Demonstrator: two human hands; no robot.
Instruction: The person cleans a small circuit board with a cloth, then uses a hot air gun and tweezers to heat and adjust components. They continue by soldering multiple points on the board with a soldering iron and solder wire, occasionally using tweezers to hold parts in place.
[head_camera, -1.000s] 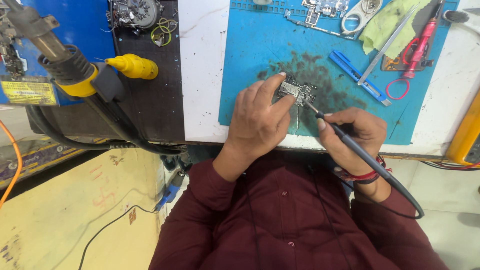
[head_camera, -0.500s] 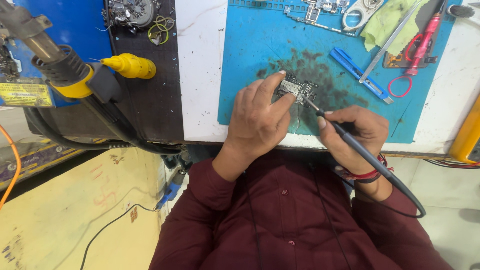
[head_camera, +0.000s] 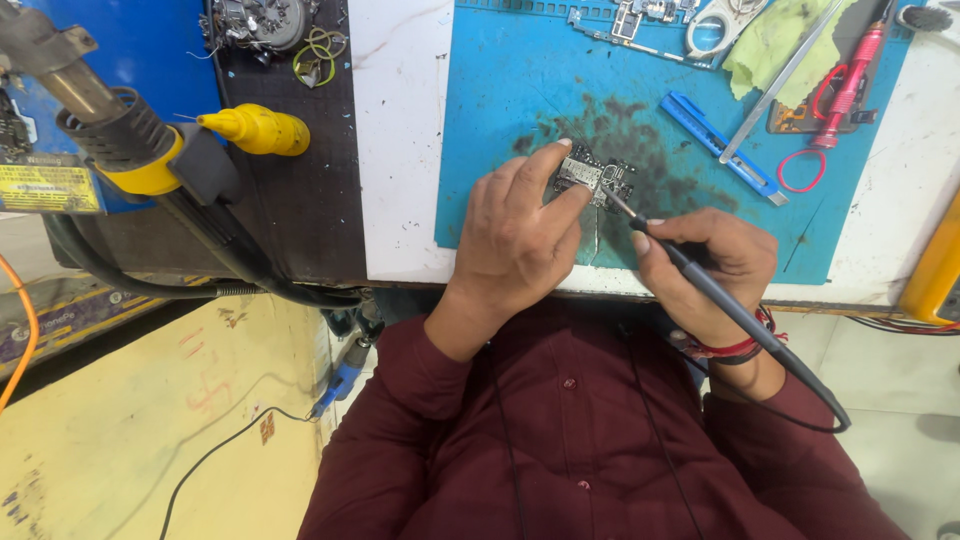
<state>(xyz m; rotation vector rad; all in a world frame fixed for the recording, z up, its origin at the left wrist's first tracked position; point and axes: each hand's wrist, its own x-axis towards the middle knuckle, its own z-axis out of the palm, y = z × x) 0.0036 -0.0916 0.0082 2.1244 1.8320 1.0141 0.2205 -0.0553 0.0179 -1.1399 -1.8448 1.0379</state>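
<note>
At frame centre, on the blue work mat (head_camera: 500, 90), the left hand (head_camera: 515, 235) pinches a small circuit board (head_camera: 595, 178) between fingertips. Right hand (head_camera: 712, 262) grips a soldering iron (head_camera: 700, 283) pen-style, tip touching the board.

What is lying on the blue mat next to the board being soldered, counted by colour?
Blue: 1, flat tool
Red or pink: 2, screwdriver, ring
Yellow-green: 1, cloth
Silver: 1, tweezers
Total: 5
</note>
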